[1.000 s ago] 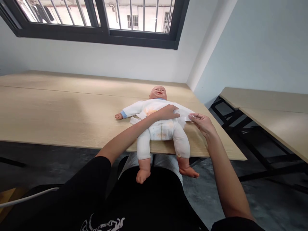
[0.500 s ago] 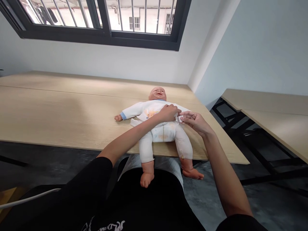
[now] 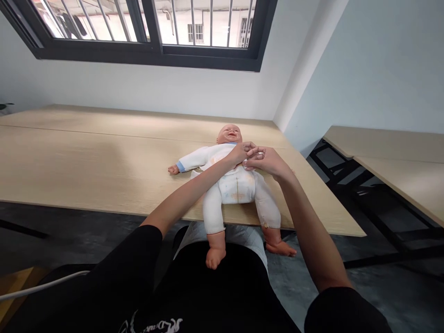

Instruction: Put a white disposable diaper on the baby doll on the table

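A baby doll (image 3: 229, 134) lies on its back, head toward the window and lower legs hanging past the table's front edge. It wears a white top (image 3: 194, 158) with blue cuffs and a white diaper (image 3: 229, 188) with a line down the front. My left hand (image 3: 243, 151) is over the doll's belly, fingers curled in. Against it, my right hand (image 3: 266, 162) pinches at the diaper's upper edge on the right side. The hands cover what lies between their fingertips. A loose white flap (image 3: 195, 174) sticks out at the diaper's left side.
The light wood table (image 3: 86, 157) stretches far to the left beneath a barred window (image 3: 208, 58). A second table (image 3: 398, 162) with black legs stands to the right, across a gap. At lower left a white cable (image 3: 41, 287) crosses a yellowish surface (image 3: 17, 282).
My right hand has moved left and up, from beside the doll's hip onto its belly against my left hand. The white piece visible between the hands before is now hidden.
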Available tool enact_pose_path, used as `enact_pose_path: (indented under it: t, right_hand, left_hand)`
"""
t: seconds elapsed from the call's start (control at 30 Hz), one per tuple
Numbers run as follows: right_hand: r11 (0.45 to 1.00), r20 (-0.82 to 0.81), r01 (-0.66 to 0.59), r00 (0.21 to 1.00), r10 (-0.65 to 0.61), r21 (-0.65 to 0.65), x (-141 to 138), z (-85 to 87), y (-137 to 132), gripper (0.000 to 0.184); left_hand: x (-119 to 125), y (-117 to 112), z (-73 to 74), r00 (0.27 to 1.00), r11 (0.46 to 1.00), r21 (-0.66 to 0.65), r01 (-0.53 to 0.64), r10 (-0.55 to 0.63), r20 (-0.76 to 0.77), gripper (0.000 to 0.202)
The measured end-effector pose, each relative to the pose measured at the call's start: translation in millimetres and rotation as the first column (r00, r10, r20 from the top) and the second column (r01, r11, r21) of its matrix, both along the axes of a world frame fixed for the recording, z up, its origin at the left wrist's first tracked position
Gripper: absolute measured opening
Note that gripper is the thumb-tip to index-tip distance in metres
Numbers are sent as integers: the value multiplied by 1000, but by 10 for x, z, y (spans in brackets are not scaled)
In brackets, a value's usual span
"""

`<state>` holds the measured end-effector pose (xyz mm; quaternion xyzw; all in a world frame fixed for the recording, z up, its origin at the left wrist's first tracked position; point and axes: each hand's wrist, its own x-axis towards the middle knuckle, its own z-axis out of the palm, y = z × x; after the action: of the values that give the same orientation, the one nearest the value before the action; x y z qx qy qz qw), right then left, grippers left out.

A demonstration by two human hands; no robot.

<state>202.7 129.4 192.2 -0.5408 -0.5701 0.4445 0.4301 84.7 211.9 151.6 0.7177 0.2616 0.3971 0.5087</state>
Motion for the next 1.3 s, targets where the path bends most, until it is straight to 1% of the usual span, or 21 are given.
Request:
enact_pose_path:
  t: [0.07,0.13,0.2,0.3,0.37,0.43,0.53,0.57,0.63,0.7,0.73,0.8,0.83,0.87,0.93,0.97,1.0,1.03,1.13,1.2,1.3]
  right_hand:
    - [1000,5,23,1000,-23,5,-60,-45,14,33]
    - [997,42,58,997,-60,56,-103,-117,31,37]
    - [981,149,112,979,-136,161,-140,-192,40,40]
    - [933,339,142,905,-258,330,-212,-260,13,37]
    - [919,425,118,859,-284,376,-274,-276,-38,33]
    - [913,475,74,835,-278,402,-332,-294,-108,28]
    - [896,490,-21,843,-223,444,-373,-363,-218,16]
    - [886,482,-52,853,-201,461,-370,-395,-249,12]
    - [863,469,-120,871,-145,491,-342,-459,-296,9]
    - [828,471,-195,877,-93,526,-303,-508,-321,14]
    - [810,478,-228,875,-72,540,-286,-525,-326,18]
    - [784,503,-286,864,-39,552,-268,-546,-327,26]
    - [776,516,-308,856,-25,550,-268,-553,-327,30]
    - [770,527,-329,850,-10,546,-273,-559,-327,34]
    - [765,546,-364,838,19,532,-290,-577,-329,38]
    - [765,552,-373,833,27,525,-297,-589,-332,39]
    - [767,553,-374,832,30,521,-301,-603,-335,40]
    - [770,548,-369,836,30,521,-300,-619,-338,40]
    - [781,476,-304,879,9,546,-262,-665,-352,39]
    - [796,387,-227,922,-9,561,-216,-686,-364,37]
    - [817,281,-150,960,-15,557,-155,-701,-384,37]
  left_hand:
    - [7,-17,-2,999,999,-54,7,-5,49,10]
    - [9,-32,-7,997,995,-102,11,-3,80,11]
    - [9,-43,-10,995,989,-149,11,4,100,13]
    - [7,-38,-3,991,980,-198,-8,34,126,13]
    - [-5,-22,18,986,977,-208,-36,69,153,12]
    - [-53,-13,57,976,974,-213,-73,114,186,12]
    - [-258,-60,136,966,974,-164,-159,188,179,11]
    - [-369,-100,160,967,975,-106,-195,210,145,12]
    - [-643,-215,188,962,960,63,-273,270,42,9]
    - [-945,-361,173,929,914,227,-335,361,-82,5]
    - [-1089,-436,145,899,890,278,-361,412,-151,7]
    - [-1327,-566,55,804,851,321,-416,509,-308,16]
    - [-1412,-612,-3,758,850,324,-416,520,-394,20]
    - [-1470,-645,-64,740,858,316,-404,510,-439,20]
    - [-1508,-671,-179,730,886,294,-358,462,-504,16]
    - [-1494,-670,-224,741,901,280,-333,433,-512,11]
    - [-1467,-666,-258,766,918,249,-308,394,-507,6]
    - [-1430,-662,-280,800,937,206,-282,349,-488,4]
    - [-1311,-682,-293,910,982,40,-184,185,-371,20]
    - [-1255,-723,-280,967,984,-124,-127,95,-236,29]
    - [-1239,-765,-264,997,932,-354,-80,75,-30,42]
